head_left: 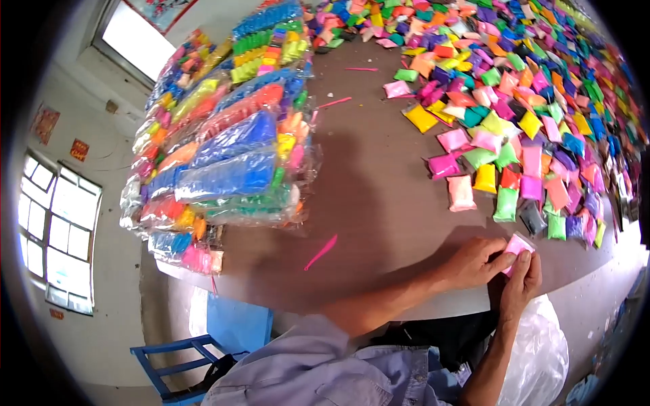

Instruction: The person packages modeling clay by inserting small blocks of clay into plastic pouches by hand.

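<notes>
A small pink packet [518, 252] in see-through wrapping is held over the table's front edge at the right. My left hand [479, 262] pinches its left side between thumb and fingers. From below and to the right, my right hand [523, 279] grips the same packet, thumb on its front. Just beyond my hands lie a dark grey packet [533, 218] and a light green packet [506, 204], part of a large loose heap of coloured packets [501, 95].
Stacked clear bags of coloured packets [230, 149] fill the table's left side. A pink plastic tool [321, 252] lies on the brown tabletop [359, 203] between. A blue chair [176, 365] stands lower left. A clear plastic bag [538, 348] hangs beside my right forearm.
</notes>
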### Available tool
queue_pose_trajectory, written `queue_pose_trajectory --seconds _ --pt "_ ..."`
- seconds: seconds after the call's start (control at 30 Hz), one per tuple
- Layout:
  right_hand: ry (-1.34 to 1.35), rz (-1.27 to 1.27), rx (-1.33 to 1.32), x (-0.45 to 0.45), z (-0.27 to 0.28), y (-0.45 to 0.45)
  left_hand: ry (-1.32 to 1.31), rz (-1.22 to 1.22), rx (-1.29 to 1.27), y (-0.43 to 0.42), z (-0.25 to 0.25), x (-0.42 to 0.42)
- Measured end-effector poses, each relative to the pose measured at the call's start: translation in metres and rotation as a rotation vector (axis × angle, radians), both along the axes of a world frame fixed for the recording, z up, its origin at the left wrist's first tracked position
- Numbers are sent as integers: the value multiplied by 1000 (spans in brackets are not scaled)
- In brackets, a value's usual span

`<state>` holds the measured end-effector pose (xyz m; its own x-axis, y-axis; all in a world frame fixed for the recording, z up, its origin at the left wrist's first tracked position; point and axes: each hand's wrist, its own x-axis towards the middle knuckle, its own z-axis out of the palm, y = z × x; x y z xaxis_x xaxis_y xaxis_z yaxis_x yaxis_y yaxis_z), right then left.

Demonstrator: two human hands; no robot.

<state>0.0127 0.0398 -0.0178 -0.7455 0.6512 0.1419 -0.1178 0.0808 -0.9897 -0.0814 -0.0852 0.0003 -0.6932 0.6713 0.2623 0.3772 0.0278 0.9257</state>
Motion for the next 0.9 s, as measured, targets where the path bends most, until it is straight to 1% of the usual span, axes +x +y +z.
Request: queue_pose_trajectory --seconds 0.07,0.13,0.23,0.33,0.4,0.47,0.53,0.57,0.67,0.73,0.77,0.87,0.9 --pt "6 -14 -4 0 -2 2 24 18 49 0 -1 1" --pt "19 -9 12 0 -5 6 35 18 46 0 -2 1" --pt "49 17 -2 2 -5 7 -25 -4 68 1 -1 5" --pt "77 37 42 1 -1 4 -79 24 50 0 0 3" --pt "8 74 148 2 5 4 -122 48 84 1 -1 3" --pt "17 68 135 1 2 4 -91 45 110 3 -7 2" --pt "5 55 129 1 0 5 30 93 89 4 -9 4" --pt "4 49 130 1 0 6 29 88 91 5 -10 5" --pt "72 71 151 3 1 8 -10 60 77 2 -1 7" --pt "71 39 171 2 3 5 -252 17 149 3 4 10" --pt "71 60 166 3 4 4 -174 35 115 3 -2 6" --pt "61 75 156 5 5 5 -173 50 136 6 -12 5" --pt "49 69 204 5 7 3 -191 50 119 6 -14 4"
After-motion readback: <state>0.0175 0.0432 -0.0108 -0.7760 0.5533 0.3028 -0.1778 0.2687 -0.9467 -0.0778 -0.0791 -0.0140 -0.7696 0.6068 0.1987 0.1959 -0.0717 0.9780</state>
